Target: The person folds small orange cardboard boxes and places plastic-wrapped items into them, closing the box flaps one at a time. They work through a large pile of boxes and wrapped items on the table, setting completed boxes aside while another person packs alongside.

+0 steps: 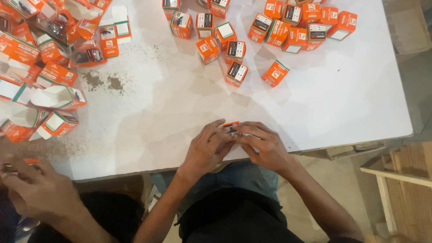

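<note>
Both of my hands meet near the front edge of the white table (342,99) on one small orange box (231,128). My left hand (208,148) grips the box from the left with its fingers curled over the top. From the right, my right hand (263,145) pinches the same box. A dark item shows at the box's open end between my fingertips. Most of the box is hidden by my fingers.
Several closed orange boxes (252,36) lie scattered at the table's far side. Open, empty orange boxes (49,76) are heaped at the far left. Another person's hand (36,189) works at the lower left. A wooden frame (400,175) stands at the right on the floor.
</note>
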